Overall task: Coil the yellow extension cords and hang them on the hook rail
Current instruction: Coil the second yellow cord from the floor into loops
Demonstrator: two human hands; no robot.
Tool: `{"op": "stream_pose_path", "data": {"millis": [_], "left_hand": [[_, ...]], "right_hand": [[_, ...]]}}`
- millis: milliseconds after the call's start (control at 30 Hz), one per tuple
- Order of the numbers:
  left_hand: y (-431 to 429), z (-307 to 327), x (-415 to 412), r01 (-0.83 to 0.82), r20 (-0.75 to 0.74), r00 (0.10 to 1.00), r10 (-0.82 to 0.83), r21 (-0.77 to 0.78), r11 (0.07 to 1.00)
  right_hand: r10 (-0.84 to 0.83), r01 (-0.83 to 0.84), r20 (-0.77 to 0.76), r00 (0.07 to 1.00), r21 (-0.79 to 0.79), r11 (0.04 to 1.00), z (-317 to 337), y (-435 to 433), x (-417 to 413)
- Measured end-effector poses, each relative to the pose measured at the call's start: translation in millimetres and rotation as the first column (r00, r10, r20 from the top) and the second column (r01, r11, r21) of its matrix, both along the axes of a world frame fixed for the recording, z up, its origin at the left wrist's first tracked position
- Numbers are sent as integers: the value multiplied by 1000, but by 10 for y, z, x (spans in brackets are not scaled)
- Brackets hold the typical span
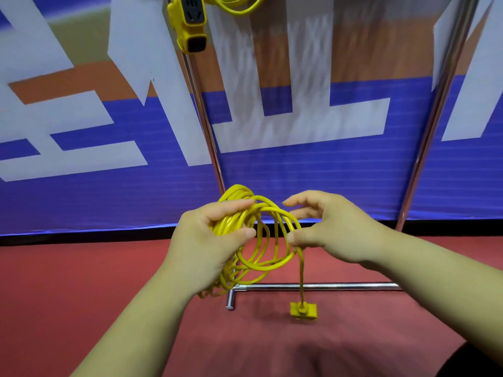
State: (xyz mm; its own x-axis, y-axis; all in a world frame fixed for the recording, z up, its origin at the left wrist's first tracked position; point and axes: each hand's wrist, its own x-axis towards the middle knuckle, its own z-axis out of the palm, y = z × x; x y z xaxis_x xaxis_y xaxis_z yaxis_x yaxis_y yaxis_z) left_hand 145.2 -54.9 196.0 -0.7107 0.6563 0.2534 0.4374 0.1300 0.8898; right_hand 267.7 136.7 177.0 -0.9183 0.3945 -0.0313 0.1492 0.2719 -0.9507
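Yellow cord (pixel 228 223), mostly coiled, sits mid-air at low centre in front of a metal rack (pixel 202 112). Left hand (pixel 201 246) grips the bundle of loops, with fingers wrapped over the top and thumb across the front. Right hand (pixel 337 229) pinches one loose strand at the coil's right side between thumb and a finger, other fingers spread loosely above. From that pinch a short tail drops straight down to the plug end (pixel 303 310), low over the red floor (pixel 109 281); cannot tell if it touches.

Coil and left hand hide the bottom of the rack's left pole. Base bar (pixel 326 286) runs along the floor behind the hanging tail, with a short foot sticking forward under the coil. Right pole (pixel 435 118) stands well apart to the right. At top edge, a second yellow cord (pixel 234 6) hangs beside the left pole, its socket block (pixel 189 23) dangling in front of the pole; what it hangs from is out of frame. Blue, white and orange banner (pixel 299 180) fills the background behind the rack.
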Motion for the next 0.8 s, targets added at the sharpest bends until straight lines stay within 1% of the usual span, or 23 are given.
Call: {"op": "stream_pose_path", "data": {"millis": [33, 67, 167, 300, 367, 400, 467, 500, 567, 600, 633, 700, 800], "left_hand": [[12, -6, 2, 1, 0, 1000, -1, 12, 1000], [24, -12, 9, -6, 4, 1000, 5, 21, 1000], [46, -58, -10, -68, 17, 998, 67, 30, 997], [51, -114, -81, -168, 77, 984, 163, 61, 984], [50, -124, -85, -184, 72, 981, 179, 66, 981], [53, -126, -76, -183, 67, 982, 178, 64, 981], [65, -133, -73, -177, 46, 984, 175, 58, 982], [70, -137, -78, -178, 36, 984, 176, 62, 982], [76, -136, -86, -187, 28, 982, 185, 82, 979], [79, -131, -81, -186, 27, 982, 184, 93, 978], [82, -126, -70, -181, 22, 983, 180, 101, 978], [98, -116, -27, -163, 6, 986, 164, 112, 980], [120, -118, 26, -144, -1, 989, 145, 126, 981]], "right_hand": [[46, -46, 6, 999, -34, 998, 25, 8, 8], [73, -73, 10, 997, -26, 997, 43, 24, 16], [70, -71, 11, 997, 82, 994, 82, 86, 46], [87, -77, -43, 995, 191, 978, 81, 150, 86], [86, -71, -44, 995, 272, 960, 59, 167, 97], [112, -97, -40, 993, 277, 956, 54, 160, 101], [181, -168, -39, 983, 224, 960, 44, 138, 97], [202, -193, -40, 979, 160, 968, 35, 124, 89], [184, -186, -33, 982, -54, 981, -25, 95, 56], [172, -173, -16, 985, -154, 973, -65, 76, 36], [153, -150, -3, 988, -211, 966, -90, 45, 20], [135, -133, -1, 991, -194, 972, -132, -4, -16], [164, -163, -4, 987, -112, 980, -159, -52, -54]]}}
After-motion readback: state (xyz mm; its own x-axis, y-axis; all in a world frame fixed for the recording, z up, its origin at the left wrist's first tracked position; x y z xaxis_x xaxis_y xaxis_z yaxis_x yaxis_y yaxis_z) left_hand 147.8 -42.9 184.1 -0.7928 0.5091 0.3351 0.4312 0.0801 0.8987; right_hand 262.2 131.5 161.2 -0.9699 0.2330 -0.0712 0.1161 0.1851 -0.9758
